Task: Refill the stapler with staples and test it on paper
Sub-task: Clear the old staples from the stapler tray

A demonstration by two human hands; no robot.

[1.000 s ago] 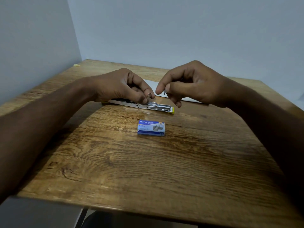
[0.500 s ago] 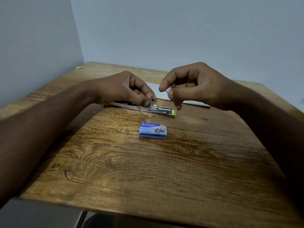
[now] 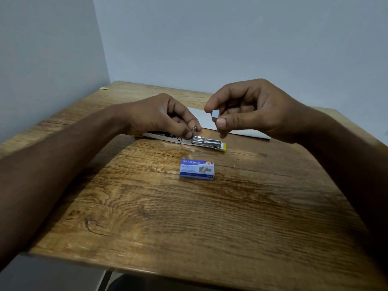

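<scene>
Stapler loading under way. Opened silver metal stapler with yellow end point(image 3: 201, 141) lying flat toward the far edge of the wooden table point(image 3: 189, 227), magazine channel facing up. Left hand point(image 3: 159, 116) curled over its rear half, thumb and forefinger closed on the small metal pusher knob. Right hand point(image 3: 247, 110) raised above the stapler's front end, thumb and forefinger pinched on a short shiny strip of staples point(image 3: 215, 114), other fingers loosely curled. Small blue cardboard staple box point(image 3: 197, 169) shut, near the table's middle. White sheet of paper point(image 3: 210, 120) beyond the stapler, by the far edge. Best done by keeping the pusher drawn back, turning the strip legs-down, lowering squarely into the channel, then easing the pusher forward without snapping.
</scene>
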